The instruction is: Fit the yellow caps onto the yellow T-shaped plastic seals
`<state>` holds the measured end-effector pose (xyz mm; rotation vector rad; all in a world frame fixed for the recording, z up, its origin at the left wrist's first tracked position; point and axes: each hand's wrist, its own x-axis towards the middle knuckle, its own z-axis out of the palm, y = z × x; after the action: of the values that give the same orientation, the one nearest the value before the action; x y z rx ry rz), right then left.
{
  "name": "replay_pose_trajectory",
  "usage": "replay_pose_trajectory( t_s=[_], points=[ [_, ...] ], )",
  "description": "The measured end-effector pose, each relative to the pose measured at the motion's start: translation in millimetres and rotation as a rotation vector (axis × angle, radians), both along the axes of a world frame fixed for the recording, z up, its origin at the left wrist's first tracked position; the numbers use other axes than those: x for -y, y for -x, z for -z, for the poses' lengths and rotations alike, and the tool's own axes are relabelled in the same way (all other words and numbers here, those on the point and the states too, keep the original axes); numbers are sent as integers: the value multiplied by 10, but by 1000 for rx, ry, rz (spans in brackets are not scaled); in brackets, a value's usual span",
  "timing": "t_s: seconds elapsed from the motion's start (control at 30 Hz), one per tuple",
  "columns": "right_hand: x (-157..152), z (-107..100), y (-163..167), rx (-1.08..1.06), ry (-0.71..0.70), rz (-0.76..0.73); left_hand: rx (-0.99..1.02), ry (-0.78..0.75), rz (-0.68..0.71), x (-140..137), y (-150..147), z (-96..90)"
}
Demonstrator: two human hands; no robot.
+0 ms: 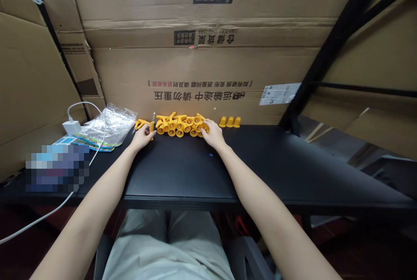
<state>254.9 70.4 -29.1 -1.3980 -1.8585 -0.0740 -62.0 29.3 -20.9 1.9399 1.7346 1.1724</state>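
My left hand (142,137) is closed on a yellow corkscrew (151,128), held upright with its bare metal spiral pointing up. Just behind that hand lie a few loose yellow handles (142,122) with metal spirals. To the right is a stacked row of yellow corkscrews (179,126) with T-shaped handles and bell-shaped cups, their open ends facing me. My right hand (213,134) reaches the right end of this stack, with thumb and fingers around a yellow piece there; the fingers partly hide it. Past it stand three yellow cups (230,121), upside down.
Cardboard panels (202,62) wall in the back and left of the black table (182,171). At left lie clear plastic bags (110,125), a white charger (71,127) with its cable, and a blurred-out object (57,168). A black metal post (312,62) rises at the right.
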Motion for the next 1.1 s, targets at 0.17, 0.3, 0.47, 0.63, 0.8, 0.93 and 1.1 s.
replay_pose_trajectory(
  t_s=[0.17,0.3,0.47,0.63,0.8,0.93,1.1],
  points=[
    [-42,25,-18,-26,-41,-13,-262,42,61,70,-79,-2],
    [-76,38,-32,-50,-79,-23,-363,109,97,81,-105,-18],
    [-71,10,-59,-106,-108,27,-389,160,98,85,-93,-41],
    [-74,28,-204,-236,-71,217,-387,160,102,85,-92,-36],
    [-133,136,-445,-326,216,412,-382,163,115,76,-87,-25],
    [-214,197,-548,-335,363,459,-386,169,112,81,-90,-29],
    [-336,220,-590,-290,412,475,-402,175,103,106,-106,-41]
  ],
)
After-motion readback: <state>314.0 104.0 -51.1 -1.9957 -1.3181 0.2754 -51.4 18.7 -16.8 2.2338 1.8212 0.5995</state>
